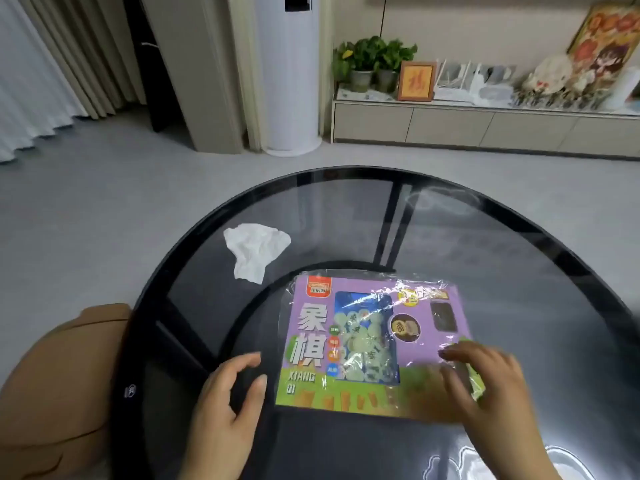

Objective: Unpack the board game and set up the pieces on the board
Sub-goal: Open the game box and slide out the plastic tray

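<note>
A purple and green xiangqi game pack (pixel 311 344) lies flat on the round dark glass table (pixel 519 244), sealed in clear plastic wrap. A window in its middle shows pale round pieces inside. My right hand (pixel 485 382) hovers over or rests on the pack's lower right corner, fingers spread and a little blurred; I cannot tell if it touches. My left hand (pixel 228 403) is just left of the pack, fingers loosely curved, holding nothing.
A crumpled white tissue (pixel 254 251) lies on the table's far left part. A brown cushion or seat (pixel 59 386) sits at the left, beside the table edge. Beyond the table are grey floor, a white tower unit and a low cabinet with plants.
</note>
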Action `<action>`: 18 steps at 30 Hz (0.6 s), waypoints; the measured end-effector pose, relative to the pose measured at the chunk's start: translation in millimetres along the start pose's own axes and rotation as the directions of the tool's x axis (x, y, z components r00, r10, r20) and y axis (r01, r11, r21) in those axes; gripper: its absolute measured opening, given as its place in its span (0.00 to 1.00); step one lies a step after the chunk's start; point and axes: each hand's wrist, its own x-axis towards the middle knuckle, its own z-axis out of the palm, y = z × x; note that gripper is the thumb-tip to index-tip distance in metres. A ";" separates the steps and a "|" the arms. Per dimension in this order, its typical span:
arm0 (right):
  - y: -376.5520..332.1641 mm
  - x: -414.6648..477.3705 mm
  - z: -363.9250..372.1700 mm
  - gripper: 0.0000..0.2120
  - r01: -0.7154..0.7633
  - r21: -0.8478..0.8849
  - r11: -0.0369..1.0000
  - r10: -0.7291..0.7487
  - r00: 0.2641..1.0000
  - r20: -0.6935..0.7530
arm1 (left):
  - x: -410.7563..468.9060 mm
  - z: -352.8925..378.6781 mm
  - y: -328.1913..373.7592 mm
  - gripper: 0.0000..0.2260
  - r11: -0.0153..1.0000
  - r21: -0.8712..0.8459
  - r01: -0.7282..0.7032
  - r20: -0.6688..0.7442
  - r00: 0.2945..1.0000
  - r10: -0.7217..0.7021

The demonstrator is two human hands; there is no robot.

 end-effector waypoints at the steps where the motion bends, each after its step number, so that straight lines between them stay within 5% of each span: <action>1: 4.4 -0.2 4.2 0.09 0.025 0.000 1.000 -0.025 0.999 -0.037 | 1.8 4.3 -4.3 0.15 0.999 -0.049 0.007 0.011 1.000 -0.006; 7: 27.5 -2.1 17.7 0.21 -0.191 -0.113 0.975 0.182 0.979 -0.092 | 5.5 25.5 -28.5 0.18 0.996 -0.028 0.089 0.119 0.989 -0.085; 12: 34.5 -12.3 13.1 0.37 -0.456 0.105 0.884 0.455 0.890 0.041 | 5.0 31.6 -41.0 0.14 0.997 0.054 0.048 0.170 0.984 -0.056; 18: 42.8 -21.1 11.4 0.20 -0.505 0.325 0.800 0.486 0.862 0.143 | 0.9 33.9 -41.8 0.31 0.987 0.163 0.014 0.187 0.981 -0.045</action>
